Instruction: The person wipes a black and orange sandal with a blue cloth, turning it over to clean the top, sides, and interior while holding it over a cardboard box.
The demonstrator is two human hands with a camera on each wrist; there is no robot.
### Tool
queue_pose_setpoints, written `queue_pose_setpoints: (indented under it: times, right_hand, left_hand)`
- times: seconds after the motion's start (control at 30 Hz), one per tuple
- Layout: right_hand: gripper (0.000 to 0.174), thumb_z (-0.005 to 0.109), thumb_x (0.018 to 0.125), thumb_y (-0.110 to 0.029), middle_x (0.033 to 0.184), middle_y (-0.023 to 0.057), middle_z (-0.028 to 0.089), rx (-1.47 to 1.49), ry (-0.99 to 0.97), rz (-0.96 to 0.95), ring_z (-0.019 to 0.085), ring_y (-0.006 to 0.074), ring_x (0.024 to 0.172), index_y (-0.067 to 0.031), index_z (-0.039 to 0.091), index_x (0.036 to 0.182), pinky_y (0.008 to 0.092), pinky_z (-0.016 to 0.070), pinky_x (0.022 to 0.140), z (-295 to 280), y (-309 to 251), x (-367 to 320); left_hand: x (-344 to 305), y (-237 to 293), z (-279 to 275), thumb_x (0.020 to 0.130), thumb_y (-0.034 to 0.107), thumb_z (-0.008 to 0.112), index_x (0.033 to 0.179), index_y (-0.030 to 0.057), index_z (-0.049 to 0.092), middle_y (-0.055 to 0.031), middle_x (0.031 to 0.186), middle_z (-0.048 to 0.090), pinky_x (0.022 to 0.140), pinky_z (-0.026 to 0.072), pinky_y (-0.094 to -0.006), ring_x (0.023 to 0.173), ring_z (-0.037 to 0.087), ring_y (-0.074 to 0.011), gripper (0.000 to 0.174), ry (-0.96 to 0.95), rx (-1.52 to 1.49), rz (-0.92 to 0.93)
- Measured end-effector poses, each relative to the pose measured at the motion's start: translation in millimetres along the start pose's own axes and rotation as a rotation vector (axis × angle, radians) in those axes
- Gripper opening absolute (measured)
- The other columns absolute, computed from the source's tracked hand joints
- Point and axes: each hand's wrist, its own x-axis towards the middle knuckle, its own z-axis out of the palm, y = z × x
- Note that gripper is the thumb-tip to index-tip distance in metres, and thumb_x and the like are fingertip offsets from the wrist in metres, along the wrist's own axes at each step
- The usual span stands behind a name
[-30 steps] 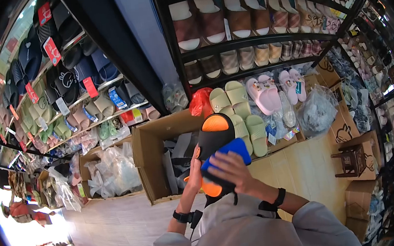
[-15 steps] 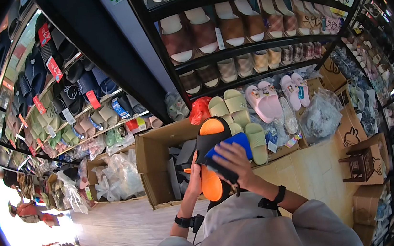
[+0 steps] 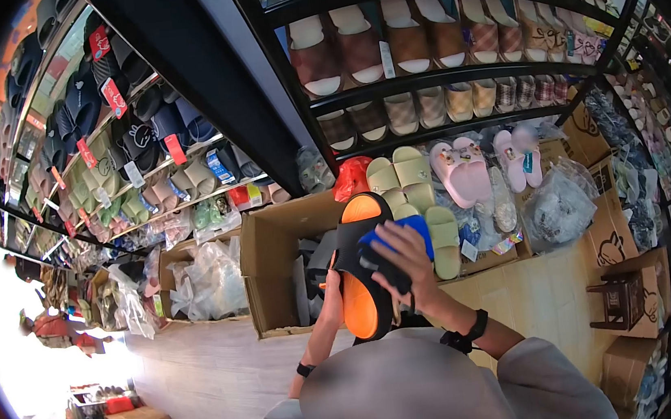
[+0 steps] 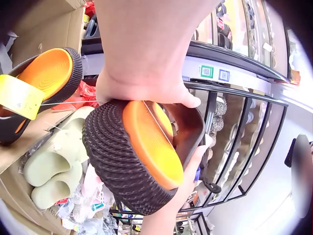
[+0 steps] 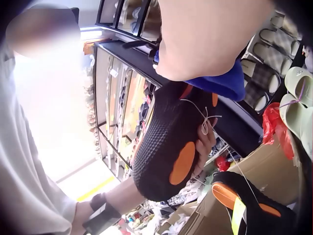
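My left hand [image 3: 331,296] holds a black slide sandal [image 3: 360,309] with an orange footbed, gripping it from the left side. In the left wrist view, its ridged black edge faces the camera. A white string runs from it to a second black-and-orange slide [image 4: 51,73], which hangs beside the hand with a yellow tag [image 4: 20,97]. Over the strap of the held slide, my right hand [image 3: 408,261] grips a blue cloth-like pad [image 3: 420,237] with a dark part under the fingers. In the right wrist view, the blue pad [image 5: 222,84] overlaps the slide's black upper.
An open cardboard box [image 3: 275,293] stands just beyond the left hand. Pale green slides [image 3: 443,243] and pink slides [image 3: 460,172] lie to its right, near a plastic-wrapped bundle [image 3: 560,206]. Shelves of slippers rise at the back and left; a small brown stool [image 3: 616,300] stands at right.
The right hand and blue pad have shifted up and right along the slide, baring more of its orange heel end. The left hand keeps its hold. The head view has swung slightly left.
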Motion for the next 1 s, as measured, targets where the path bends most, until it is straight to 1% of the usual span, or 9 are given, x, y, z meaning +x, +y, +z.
queue_pose_setpoints:
  times: [0.1, 0.27, 0.33, 0.43, 0.5, 0.63, 0.7, 0.87, 1.0]
  right_hand:
    - [0.054, 0.077, 0.097, -0.026, 0.158, 0.0106, 0.063, 0.065, -0.115, -0.194, 0.056, 0.0316, 0.149, -0.0124, 0.069, 0.149, 0.0522, 0.0390, 0.123, 6, -18, -20]
    - [0.050, 0.066, 0.101, -0.025, 0.160, 0.0097, 0.061, 0.025, -0.261, -0.407, 0.057, 0.0269, 0.149, -0.0143, 0.067, 0.151, 0.0475, 0.0407, 0.123, -5, -6, -23]
    - [0.052, 0.073, 0.099, -0.024, 0.159, 0.0124, 0.061, 0.068, -0.139, -0.231, 0.057, 0.0296, 0.149, -0.0135, 0.068, 0.149, 0.0512, 0.0411, 0.123, -2, 4, -21]
    - [0.063, 0.089, 0.088, -0.024, 0.156, 0.0131, 0.063, -0.005, 0.072, 0.022, 0.057, 0.0351, 0.147, -0.0097, 0.070, 0.146, 0.0545, 0.0401, 0.122, 4, 5, -12]
    - [0.061, 0.088, 0.089, -0.025, 0.156, 0.0129, 0.064, -0.048, 0.064, -0.019, 0.057, 0.0355, 0.147, -0.0101, 0.070, 0.146, 0.0541, 0.0402, 0.122, 3, -10, -14]
    - [0.055, 0.076, 0.097, -0.027, 0.158, 0.0117, 0.062, -0.042, -0.063, -0.196, 0.057, 0.0308, 0.149, -0.0120, 0.068, 0.149, 0.0512, 0.0384, 0.124, 8, -37, -39]
    - [0.054, 0.068, 0.101, -0.028, 0.161, 0.0116, 0.060, -0.045, -0.159, -0.290, 0.056, 0.0302, 0.149, -0.0109, 0.066, 0.152, 0.0498, 0.0369, 0.125, 8, -38, -52]
    - [0.059, 0.076, 0.098, -0.029, 0.162, 0.0130, 0.059, 0.000, -0.125, -0.157, 0.055, 0.0325, 0.151, -0.0110, 0.064, 0.153, 0.0520, 0.0394, 0.123, -7, -28, -39]
    - [0.061, 0.087, 0.089, -0.026, 0.157, 0.0157, 0.063, -0.112, 0.011, -0.060, 0.057, 0.0354, 0.148, -0.0086, 0.070, 0.146, 0.0531, 0.0390, 0.123, 1, -28, -28]
  left_hand:
    - [-19, 17, 18, 0.113, 0.071, 0.031, 0.174, 0.0123, 0.028, -0.0093, 0.172, 0.044, 0.126, 0.0437, -0.0465, 0.155, 0.047, -0.0277, 0.084, 0.110, -0.019, -0.207]
    - [-21, -4, -24, 0.111, 0.075, 0.032, 0.173, 0.0122, 0.029, -0.0123, 0.171, 0.045, 0.126, 0.0436, -0.0476, 0.154, 0.048, -0.0288, 0.088, -0.038, -0.045, -0.119]
    - [-32, 17, 12, 0.112, 0.074, 0.031, 0.173, 0.0127, 0.030, -0.0112, 0.171, 0.045, 0.126, 0.0440, -0.0474, 0.154, 0.049, -0.0285, 0.086, -0.057, -0.003, -0.104]
    - [-22, 5, -5, 0.104, 0.087, 0.022, 0.170, 0.0140, 0.039, -0.0128, 0.167, 0.051, 0.120, 0.0497, -0.0532, 0.149, 0.056, -0.0313, 0.100, -0.018, 0.074, -0.032]
    - [-10, -17, -48, 0.103, 0.088, 0.024, 0.169, 0.0143, 0.041, -0.0121, 0.166, 0.052, 0.120, 0.0498, -0.0530, 0.148, 0.055, -0.0310, 0.101, -0.055, -0.010, -0.143]
    - [-28, 7, 3, 0.102, 0.089, 0.028, 0.167, 0.0137, 0.045, -0.0115, 0.161, 0.057, 0.121, 0.0487, -0.0515, 0.146, 0.057, -0.0312, 0.101, 0.149, 0.162, -0.177]
    - [-24, 1, -12, 0.111, 0.073, 0.032, 0.167, 0.0154, 0.043, -0.0068, 0.160, 0.057, 0.117, 0.0503, -0.0455, 0.141, 0.059, -0.0245, 0.081, 0.141, 0.118, -0.187]
    - [-12, -21, -47, 0.116, 0.064, 0.039, 0.162, 0.0147, 0.047, -0.0040, 0.145, 0.065, 0.113, 0.0529, -0.0415, 0.130, 0.065, -0.0203, 0.069, -0.004, 0.014, -0.177]
    - [-25, 7, 7, 0.115, 0.067, 0.038, 0.155, 0.0119, 0.055, -0.0070, 0.144, 0.067, 0.113, 0.0531, -0.0416, 0.132, 0.065, -0.0225, 0.071, 0.032, -0.027, -0.147]
